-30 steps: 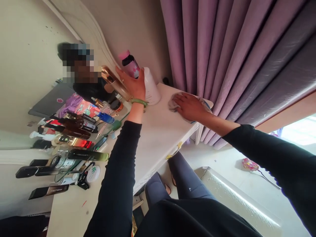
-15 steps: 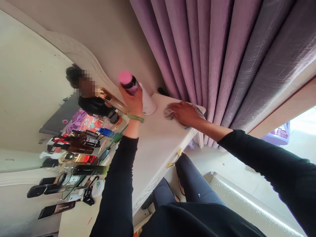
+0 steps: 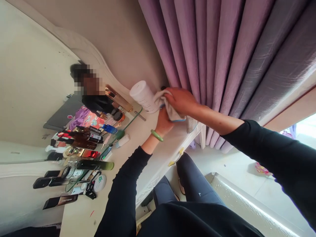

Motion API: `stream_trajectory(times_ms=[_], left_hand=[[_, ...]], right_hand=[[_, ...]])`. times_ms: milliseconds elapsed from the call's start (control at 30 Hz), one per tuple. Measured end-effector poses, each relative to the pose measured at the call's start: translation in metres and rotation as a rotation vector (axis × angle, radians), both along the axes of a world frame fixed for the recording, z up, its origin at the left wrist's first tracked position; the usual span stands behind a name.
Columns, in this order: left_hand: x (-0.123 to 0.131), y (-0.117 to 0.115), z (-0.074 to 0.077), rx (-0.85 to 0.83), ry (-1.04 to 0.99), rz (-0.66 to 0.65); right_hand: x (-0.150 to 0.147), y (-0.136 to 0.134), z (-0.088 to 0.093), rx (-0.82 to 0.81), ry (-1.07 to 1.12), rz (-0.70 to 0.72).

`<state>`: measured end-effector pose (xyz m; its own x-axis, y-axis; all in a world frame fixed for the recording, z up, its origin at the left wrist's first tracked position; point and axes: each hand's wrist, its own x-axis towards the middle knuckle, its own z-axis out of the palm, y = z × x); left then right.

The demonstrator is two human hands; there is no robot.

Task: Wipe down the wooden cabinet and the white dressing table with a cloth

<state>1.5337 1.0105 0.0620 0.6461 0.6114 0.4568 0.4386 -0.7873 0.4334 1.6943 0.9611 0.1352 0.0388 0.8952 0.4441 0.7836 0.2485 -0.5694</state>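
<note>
As the head view frames it: the scene lies tilted, with the edge of a white dressing table [image 3: 163, 144] running diagonally across the middle.

Right hand [image 3: 181, 101]: fingers pressed together and curled over a folded cloth [image 3: 170, 107], holding it against the near end of the bottle.

Left hand [image 3: 163, 123]: lower down, on the far side of the cloth, wearing a green bangle [image 3: 157, 135] (probably jade) at the wrist. Its fingers are hidden, so I cannot tell how it grips.

White bottle [image 3: 142, 96]: tilted and raised above the tabletop, its rounded end pointing away from the hands. The cloth touches its other end, between both hands.

Tabletop: a glass tray [image 3: 128, 120] holds a blue bottle [image 3: 109, 129], brown bottles [image 3: 86, 140] and a long green-black bottle [image 3: 95, 165]; a small white tube [image 3: 122, 141] lies beside the tray.

Behind: a mirror [image 3: 37, 82] shows a pixelated reflection of a person [image 3: 92, 95], and a purple curtain [image 3: 209, 49] hangs just past the table.

Below: legs in grey leggings [image 3: 195, 184] sit close to the table's front.
</note>
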Motion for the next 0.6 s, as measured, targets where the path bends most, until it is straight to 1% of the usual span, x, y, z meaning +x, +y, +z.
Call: stream_trajectory(times_ms=[67,133,200,267,333,433,500,600], left_hand=[[-0.004,-0.003,-0.007,-0.037,-0.085,-0.031],[-0.009,-0.005,-0.011,-0.049,-0.120,-0.055],[-0.016,-0.006,-0.012,-0.019,-0.132,-0.105],[-0.022,-0.003,-0.008,0.025,-0.163,-0.145],[-0.027,0.002,-0.004,0.040,-0.190,-0.122],[-0.030,0.011,-0.001,-0.018,-0.217,-0.042],[-0.026,0.014,-0.003,-0.096,-0.246,-0.028],[-0.013,0.009,-0.007,-0.188,-0.269,-0.054]], right_hand=[[0.002,0.007,-0.005,-0.045,-0.015,-0.059],[0.007,0.014,-0.012,-0.041,-0.022,-0.096],[0.012,0.019,-0.017,-0.038,-0.010,-0.116],[0.017,0.020,-0.018,-0.046,0.026,-0.100],[0.020,0.016,-0.017,-0.037,0.079,-0.073],[0.020,0.006,-0.011,0.003,0.146,-0.104],[0.014,-0.001,-0.009,0.028,0.135,-0.098],[0.001,-0.003,-0.015,0.074,0.043,-0.005]])
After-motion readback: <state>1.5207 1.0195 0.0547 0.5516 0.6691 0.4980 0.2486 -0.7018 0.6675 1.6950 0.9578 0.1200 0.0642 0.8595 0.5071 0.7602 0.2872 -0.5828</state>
